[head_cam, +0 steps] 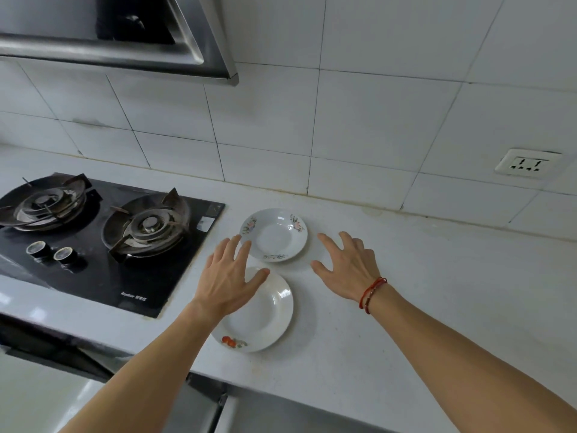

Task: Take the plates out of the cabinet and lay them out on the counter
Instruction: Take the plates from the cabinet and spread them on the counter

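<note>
Two white plates lie on the pale counter. The far plate has flower prints on its rim and sits near the tiled wall. The near plate has a red fruit print at its front rim. My left hand hovers with straight spread fingers over the near plate's left part, fingertips close to the far plate's left rim. My right hand is spread flat to the right of the far plate, holding nothing. A red string bracelet is on the right wrist.
A black two-burner gas hob lies left of the plates. A steel range hood hangs above it. A wall socket sits at the right. Bare counter stretches to the right of the plates. A cabinet edge shows below the counter.
</note>
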The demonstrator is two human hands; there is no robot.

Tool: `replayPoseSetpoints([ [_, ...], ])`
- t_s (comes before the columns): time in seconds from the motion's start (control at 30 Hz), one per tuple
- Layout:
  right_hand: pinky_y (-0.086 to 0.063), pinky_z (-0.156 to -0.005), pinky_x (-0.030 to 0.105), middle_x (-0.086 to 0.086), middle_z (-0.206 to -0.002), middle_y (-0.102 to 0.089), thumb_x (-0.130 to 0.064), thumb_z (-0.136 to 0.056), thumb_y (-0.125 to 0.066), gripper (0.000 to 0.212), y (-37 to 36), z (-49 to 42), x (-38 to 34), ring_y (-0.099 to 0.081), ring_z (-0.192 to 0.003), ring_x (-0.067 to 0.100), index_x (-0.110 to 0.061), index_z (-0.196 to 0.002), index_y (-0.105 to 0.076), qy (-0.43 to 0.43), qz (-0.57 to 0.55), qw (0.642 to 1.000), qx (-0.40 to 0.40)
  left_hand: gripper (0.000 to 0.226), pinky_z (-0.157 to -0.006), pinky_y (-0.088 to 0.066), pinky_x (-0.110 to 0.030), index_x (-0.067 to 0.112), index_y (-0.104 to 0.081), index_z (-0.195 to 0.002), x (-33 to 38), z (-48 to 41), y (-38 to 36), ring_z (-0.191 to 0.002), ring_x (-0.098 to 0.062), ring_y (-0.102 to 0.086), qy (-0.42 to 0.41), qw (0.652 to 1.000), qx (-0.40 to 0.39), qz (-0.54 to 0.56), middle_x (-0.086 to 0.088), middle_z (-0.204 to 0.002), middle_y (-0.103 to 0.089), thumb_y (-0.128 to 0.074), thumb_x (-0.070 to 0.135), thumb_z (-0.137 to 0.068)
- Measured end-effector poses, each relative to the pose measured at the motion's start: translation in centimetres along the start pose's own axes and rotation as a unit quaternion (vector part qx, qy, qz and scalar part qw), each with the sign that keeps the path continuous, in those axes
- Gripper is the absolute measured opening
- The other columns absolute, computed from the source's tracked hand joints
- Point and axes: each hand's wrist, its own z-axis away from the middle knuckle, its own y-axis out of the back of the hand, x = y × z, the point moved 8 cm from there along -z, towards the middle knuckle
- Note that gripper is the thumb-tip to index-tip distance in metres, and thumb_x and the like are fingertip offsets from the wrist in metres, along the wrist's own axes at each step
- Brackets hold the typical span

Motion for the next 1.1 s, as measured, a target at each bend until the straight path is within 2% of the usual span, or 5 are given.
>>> replayPoseSetpoints([
  [0.33,-0.036,-0.103,0.047,0.014,-0.155,-0.03,-0.06,-0.094,-0.037,0.067,0.1,4.0,2.2,-0.037,-0.134,0.034,-0.034,-0.154,-0.022,-0.034,0.004,0.999,-0.006,0.08,-0.117,-0.022,-0.045,0.02,-0.024,-0.152,2.3,2.8,0.1,-0.148,-0.028,-0.017,-0.017,1.0,-0.015,0.009,-0.007,-0.161,-0.02,-0.038,0.068,-0.089],
  [0.5,-0.036,-0.104,0.048,0.014,-0.156,-0.028,-0.06,-0.095,-0.036,0.067,-0.3,7.5,2.2,-0.036,-0.135,0.034,-0.034,-0.154,-0.021,-0.063,0.006,0.998,-0.01,0.087,-0.116,-0.026,-0.046,0.019,-0.028,-0.151,2.6,5.3,-0.2,-0.146,-0.029,-0.021,-0.041,0.999,-0.018,0.002,-0.008,-0.159,-0.025,-0.026,0.074,-0.084],
  [0.63,-0.037,-0.102,0.047,0.015,-0.155,-0.03,-0.06,-0.095,-0.036,0.066,-0.8,11.9,1.2,-0.037,-0.134,0.034,-0.033,-0.153,-0.022,-0.093,0.011,0.996,-0.008,0.079,-0.113,-0.03,-0.047,0.019,-0.033,-0.148,2.3,8.6,-0.3,-0.144,-0.031,-0.026,-0.077,0.997,-0.017,0.014,-0.009,-0.157,-0.031,-0.035,0.069,-0.086],
  [0.77,-0.037,-0.103,0.048,0.016,-0.157,-0.027,-0.061,-0.095,-0.035,0.068,-1.4,17.3,0.2,-0.036,-0.135,0.036,-0.034,-0.155,-0.018,-0.121,0.022,0.992,-0.014,0.08,-0.109,-0.034,-0.048,0.015,-0.04,-0.143,2.5,12.5,0.1,-0.139,-0.034,-0.033,-0.109,0.994,-0.005,0.023,-0.012,-0.151,-0.039,-0.032,0.067,-0.083],
  [1.1,-0.034,-0.107,0.047,0.016,-0.157,-0.026,-0.061,-0.095,-0.034,0.07,-3.7,28.9,-0.9,-0.035,-0.135,0.036,-0.033,-0.156,-0.014,-0.172,0.028,0.985,-0.009,0.081,-0.114,-0.029,-0.047,0.018,-0.033,-0.149,3.3,20.8,-1.8,-0.145,-0.033,-0.024,-0.152,0.987,-0.045,0.019,-0.012,-0.157,-0.03,-0.027,0.068,-0.086],
])
